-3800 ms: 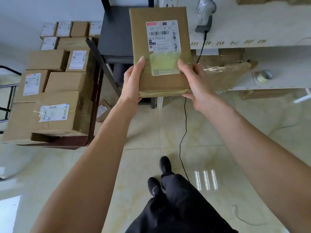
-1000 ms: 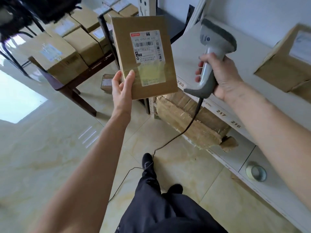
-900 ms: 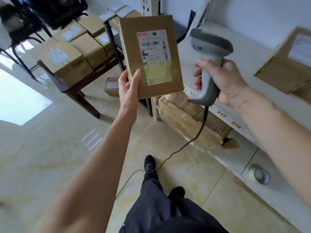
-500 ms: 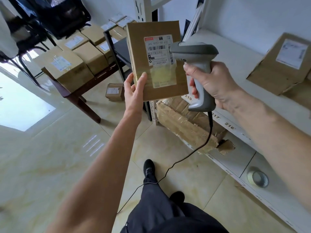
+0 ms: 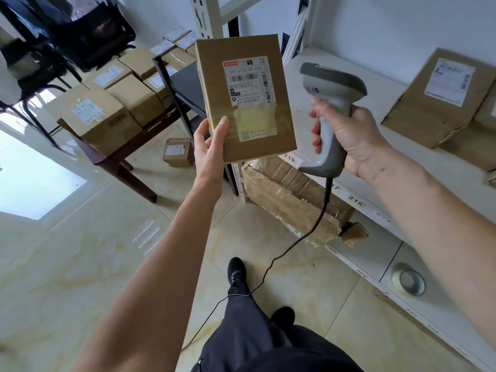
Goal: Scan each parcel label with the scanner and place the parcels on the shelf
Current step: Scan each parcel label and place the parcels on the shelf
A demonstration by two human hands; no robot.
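Holding a parcel [image 5: 244, 98] upright at upper centre of the frame beside a scanner [image 5: 326, 114].

The parcel's white label [image 5: 248, 80] reads "642 U753 00 672" above a barcode; shelf [image 5: 357, 154] edge tags read "219" and "216". The left hand [image 5: 209, 149] pinches the parcel's lower left corner, thumb on its face, fingers hidden behind. The right hand [image 5: 349, 135] curls around the scanner's grip, just right of the parcel, apart from it.

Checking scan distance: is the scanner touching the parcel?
Apart. The head view shows white shelf between the scanner and the parcel edge.
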